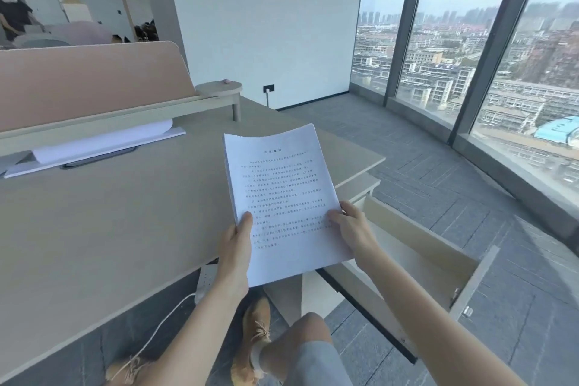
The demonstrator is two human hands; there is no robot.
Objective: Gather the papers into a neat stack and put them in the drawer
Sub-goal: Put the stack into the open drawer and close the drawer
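Fingers of both hands are clamped on a squared-up stack of white printed paper sheets point(282, 197), held in the air above the near right corner of the pale beige desk surface point(109, 229). On the left hand point(236, 247) the thumb lies on top of the top page at its near left edge, the other fingers hidden beneath the stack; on the right hand point(352, 229) the thumb presses the near right edge in the same way. The top sheet carries lines of dark printed text, and its far edge curls slightly upward. Just right of the stack and lower down, a light wooden drawer point(438, 260) stands pulled open, its pale inside showing; the right forearm crosses above it. At the far left of the surface, another white sheet point(100, 144) lies beside a beige partition panel point(78, 84). Below the near edge of the surface are tan lace-up shoes point(255, 338) on grey carpet, and a white power strip point(208, 276) with its cable.
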